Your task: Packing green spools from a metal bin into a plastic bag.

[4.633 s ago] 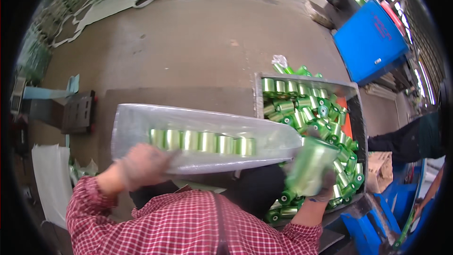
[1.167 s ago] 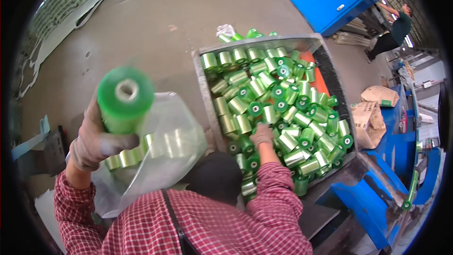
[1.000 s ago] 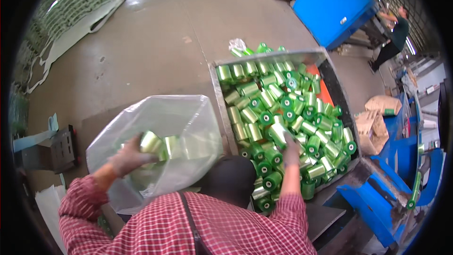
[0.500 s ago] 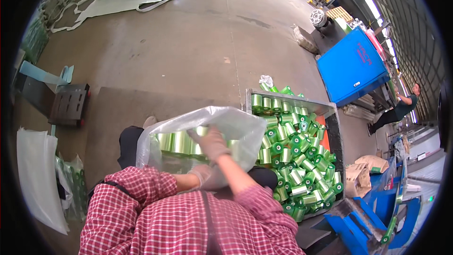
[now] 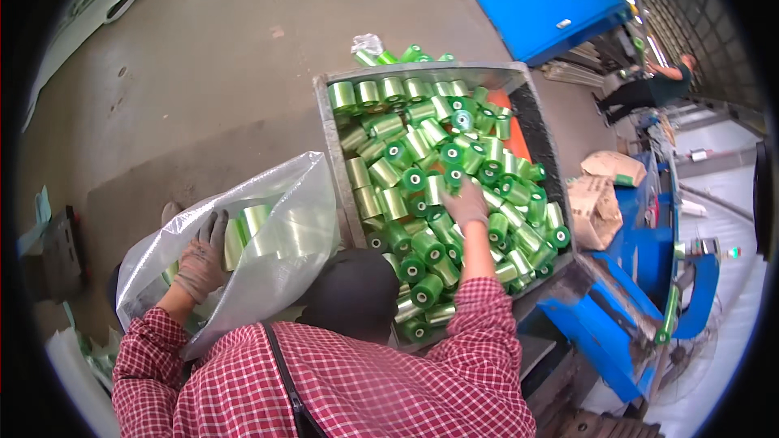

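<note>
The person in the red checked shirt (image 5: 341, 389) is filling a clear plastic bag (image 5: 268, 251) with green rolls (image 5: 422, 195). The left hand (image 5: 199, 255) is inside the bag, fingers spread on a pale green roll already in there. The right hand (image 5: 466, 204) lies on the pile in the grey metal bin (image 5: 337, 154). Its fingers curl down on the rolls, but I cannot tell if they grip one. I think this is the picking step. Next the hand needs a firm hold on one roll. Past the bin, brown paper sacks (image 5: 600, 191) lie crumpled on the floor. Farther off stands a big blue box (image 5: 552, 0).
</note>
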The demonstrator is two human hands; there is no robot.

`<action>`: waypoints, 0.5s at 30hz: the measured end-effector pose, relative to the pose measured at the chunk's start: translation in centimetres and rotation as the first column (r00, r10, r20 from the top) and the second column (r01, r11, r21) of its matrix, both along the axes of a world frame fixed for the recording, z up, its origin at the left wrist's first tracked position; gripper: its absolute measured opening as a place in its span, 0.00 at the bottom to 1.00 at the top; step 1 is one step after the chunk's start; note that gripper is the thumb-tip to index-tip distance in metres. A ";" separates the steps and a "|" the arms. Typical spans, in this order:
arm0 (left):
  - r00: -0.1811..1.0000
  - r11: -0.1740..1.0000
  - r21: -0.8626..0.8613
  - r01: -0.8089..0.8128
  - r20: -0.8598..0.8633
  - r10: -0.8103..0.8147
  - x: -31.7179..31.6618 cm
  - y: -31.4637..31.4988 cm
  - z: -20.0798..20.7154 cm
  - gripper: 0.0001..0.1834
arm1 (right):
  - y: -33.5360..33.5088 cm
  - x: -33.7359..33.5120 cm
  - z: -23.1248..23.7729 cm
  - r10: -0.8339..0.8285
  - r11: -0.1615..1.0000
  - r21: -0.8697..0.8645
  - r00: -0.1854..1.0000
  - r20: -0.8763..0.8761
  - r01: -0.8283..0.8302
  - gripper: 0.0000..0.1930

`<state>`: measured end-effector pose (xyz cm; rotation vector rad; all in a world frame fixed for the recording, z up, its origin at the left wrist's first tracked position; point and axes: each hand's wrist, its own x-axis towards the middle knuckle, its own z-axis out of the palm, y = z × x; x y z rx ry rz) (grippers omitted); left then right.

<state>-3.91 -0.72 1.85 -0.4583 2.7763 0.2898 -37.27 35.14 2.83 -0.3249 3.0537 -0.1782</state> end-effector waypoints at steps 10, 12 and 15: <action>0.972 0.982 -0.117 0.151 -0.164 -0.169 -5.6 4.0 -3.3 0.36 | 9.2 4.5 -7.0 -0.397 0.769 -0.512 0.914 0.088 0.383 0.40; 0.977 0.985 -0.109 0.136 -0.151 -0.151 -4.8 3.6 -2.8 0.33 | 4.7 8.5 0.3 -0.070 0.343 -0.869 0.932 0.356 0.357 0.38; 0.957 0.980 -0.047 0.191 -0.211 -0.197 -4.4 3.9 -1.6 0.29 | 2.1 13.8 5.6 0.369 0.076 -0.970 0.897 0.243 0.231 0.38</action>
